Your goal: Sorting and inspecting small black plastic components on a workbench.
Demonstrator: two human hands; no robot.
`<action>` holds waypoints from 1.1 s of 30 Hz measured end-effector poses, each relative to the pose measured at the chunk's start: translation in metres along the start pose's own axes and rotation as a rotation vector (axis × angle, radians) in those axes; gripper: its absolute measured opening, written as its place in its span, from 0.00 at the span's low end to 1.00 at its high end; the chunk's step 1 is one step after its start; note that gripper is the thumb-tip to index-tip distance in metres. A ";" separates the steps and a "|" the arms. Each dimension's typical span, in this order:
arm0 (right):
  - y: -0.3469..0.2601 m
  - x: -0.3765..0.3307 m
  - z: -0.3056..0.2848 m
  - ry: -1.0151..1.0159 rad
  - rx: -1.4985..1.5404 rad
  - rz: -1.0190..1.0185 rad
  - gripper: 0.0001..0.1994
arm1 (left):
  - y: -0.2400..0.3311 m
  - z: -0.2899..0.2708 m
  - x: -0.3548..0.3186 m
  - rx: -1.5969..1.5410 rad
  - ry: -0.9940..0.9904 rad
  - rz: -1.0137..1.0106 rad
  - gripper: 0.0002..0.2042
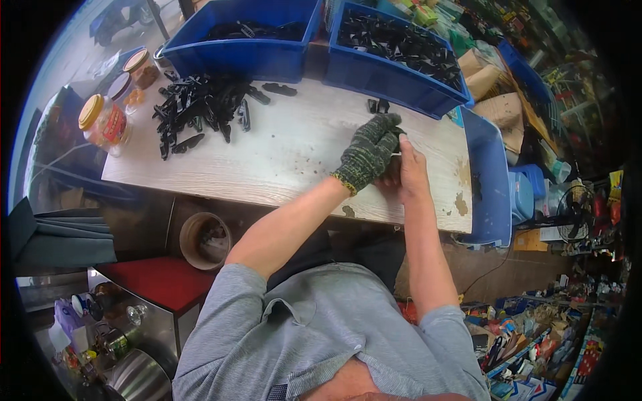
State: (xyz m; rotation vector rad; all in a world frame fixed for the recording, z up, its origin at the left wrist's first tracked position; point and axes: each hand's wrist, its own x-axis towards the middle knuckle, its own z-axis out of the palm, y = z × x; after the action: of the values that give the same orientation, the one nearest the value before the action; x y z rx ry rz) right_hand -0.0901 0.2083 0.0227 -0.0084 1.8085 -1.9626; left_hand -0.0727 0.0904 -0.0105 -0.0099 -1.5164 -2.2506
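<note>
My left hand [371,150] wears a dark green knitted glove. It is closed over the right part of the white wood-grain table [287,147]. My bare right hand [412,172] meets it from the right, with the thumb up and the other fingers curled. What the two hands hold between them is hidden by the glove and fingers. Just beyond the gloved fingertips lie small black parts [378,105]. A loose heap of black plastic parts [204,107] covers the table's far left, and a single black piece [279,89] rests at its right edge.
Along the table's far edge stand a left blue bin [244,61] and a right blue bin [394,79], both holding black parts. Lidded jars [103,123] line the left edge. A larger blue tub [491,187] adjoins the right edge. Below, a round bucket [189,240] is on the floor.
</note>
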 end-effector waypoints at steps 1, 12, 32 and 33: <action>0.000 -0.002 0.001 0.010 0.007 -0.018 0.23 | 0.002 -0.001 -0.002 0.117 -0.041 0.002 0.16; 0.007 -0.020 0.018 0.067 0.098 -0.095 0.20 | 0.020 -0.030 -0.019 0.913 -0.201 0.243 0.17; 0.018 -0.017 0.026 0.088 0.180 -0.127 0.18 | 0.078 -0.135 0.040 1.932 0.034 0.504 0.08; 0.018 -0.019 0.026 0.110 0.176 -0.133 0.20 | 0.086 -0.123 0.038 1.808 0.009 0.443 0.08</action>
State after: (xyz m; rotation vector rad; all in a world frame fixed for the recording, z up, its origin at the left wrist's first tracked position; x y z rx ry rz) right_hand -0.0593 0.1898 0.0152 0.0374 1.7348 -2.2508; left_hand -0.0498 -0.0588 0.0249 0.1661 -2.5544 -0.0486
